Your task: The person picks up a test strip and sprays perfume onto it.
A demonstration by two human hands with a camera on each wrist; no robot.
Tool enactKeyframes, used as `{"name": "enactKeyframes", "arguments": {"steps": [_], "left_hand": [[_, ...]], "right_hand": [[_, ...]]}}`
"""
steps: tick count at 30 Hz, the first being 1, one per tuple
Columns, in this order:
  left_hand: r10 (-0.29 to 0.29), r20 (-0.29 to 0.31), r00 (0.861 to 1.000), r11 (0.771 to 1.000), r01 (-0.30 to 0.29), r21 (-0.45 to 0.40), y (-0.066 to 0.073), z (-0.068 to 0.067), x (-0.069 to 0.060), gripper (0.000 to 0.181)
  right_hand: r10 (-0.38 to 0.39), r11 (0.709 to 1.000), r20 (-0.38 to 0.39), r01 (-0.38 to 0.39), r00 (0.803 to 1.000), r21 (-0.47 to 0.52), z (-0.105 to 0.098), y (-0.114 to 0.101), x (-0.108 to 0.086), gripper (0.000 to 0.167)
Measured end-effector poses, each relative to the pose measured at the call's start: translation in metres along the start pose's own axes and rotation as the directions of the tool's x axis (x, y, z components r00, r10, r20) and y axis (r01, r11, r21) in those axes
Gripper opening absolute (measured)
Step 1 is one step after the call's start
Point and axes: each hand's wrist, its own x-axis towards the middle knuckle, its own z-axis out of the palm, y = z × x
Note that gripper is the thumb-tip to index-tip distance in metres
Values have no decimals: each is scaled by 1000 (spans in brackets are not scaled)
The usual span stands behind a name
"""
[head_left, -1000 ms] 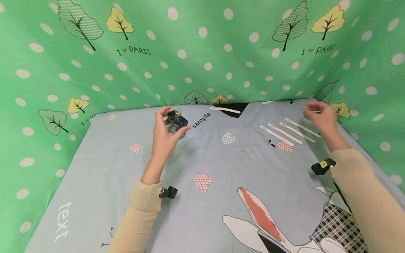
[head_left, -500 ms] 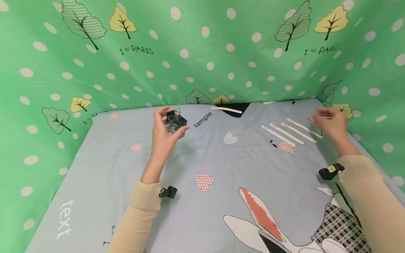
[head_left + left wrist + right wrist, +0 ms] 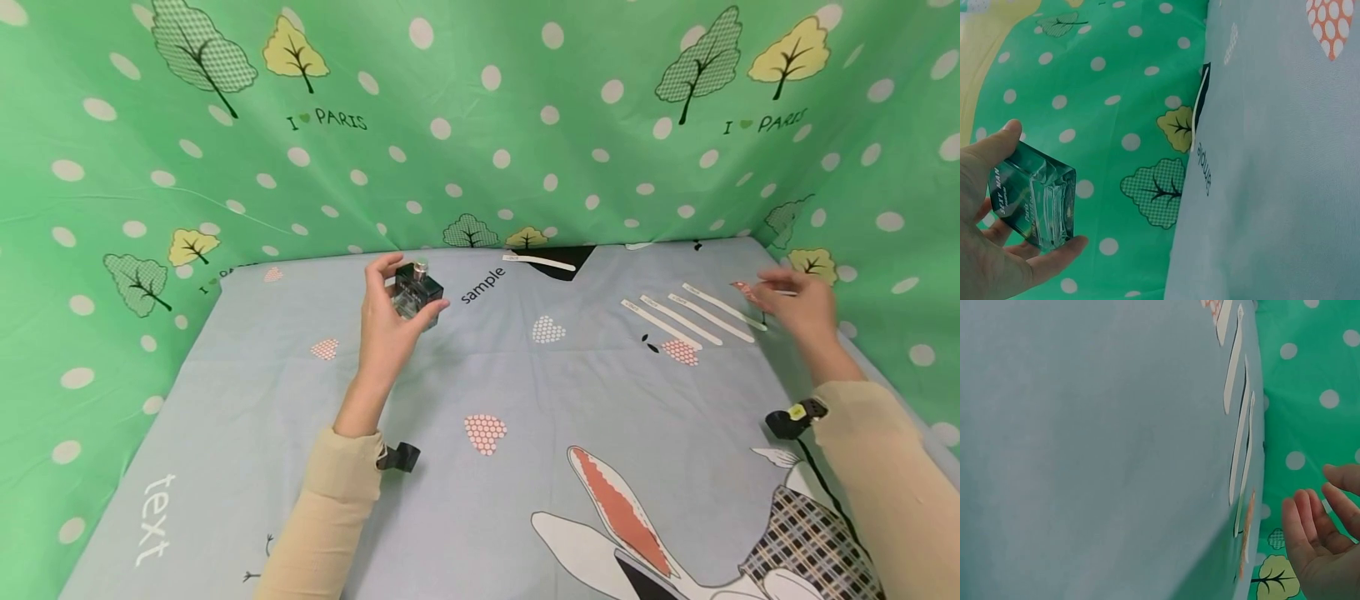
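Note:
My left hand (image 3: 386, 329) holds a dark, clear glass perfume bottle (image 3: 418, 287) above the far left part of the cloth, thumb on one side and fingers on the other. In the left wrist view the bottle (image 3: 1035, 194) is tilted, with pale lettering on its face. My right hand (image 3: 806, 308) hovers at the far right, fingers loosely bent and nothing visible between them. In the right wrist view its fingers (image 3: 1300, 531) stand apart from the thumb. Several narrow white paper strips (image 3: 696, 312) lie side by side to its left, with small print at one end.
Another white strip (image 3: 538, 262) lies at the back, over a black printed shape. The grey-blue printed cloth (image 3: 420, 517) covers the table. A green dotted curtain (image 3: 480, 192) hangs behind and at both sides. Each wrist wears a small black camera (image 3: 401, 456).
My right hand has moved to the right and a little nearer, uncovering a red printed patch. My left hand stays almost still with the perfume bottle. The view has shifted slightly.

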Motion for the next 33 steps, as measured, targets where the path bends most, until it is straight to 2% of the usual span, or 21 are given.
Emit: {"name": "enactKeyframes", "arguments": {"steps": [3,10,17,22,33], "left_hand": [[2,1,1000,1000,-2,1,0,-1,0,82],[5,9,1000,1000,-5,8,0,0,0,82],[-25,9,1000,1000,25,-3,-2,-1,-1,80],[-24,8,1000,1000,24,7,-2,0,-2,79],[-47,21,999,999,47,-3,-1,-1,-1,81]], "right_hand": [[19,1000,1,-19,1000,-7,-1,2,-1,45],[51,999,14,-50,999,-5,-2,11,-3,42],[39,999,38,-38,999,-30,-2,20,-2,60],[21,1000,57,-21,998,-2,-3,25,-3,55],[60,997,79,-63,995,39,-4,35,-6,43]]}}
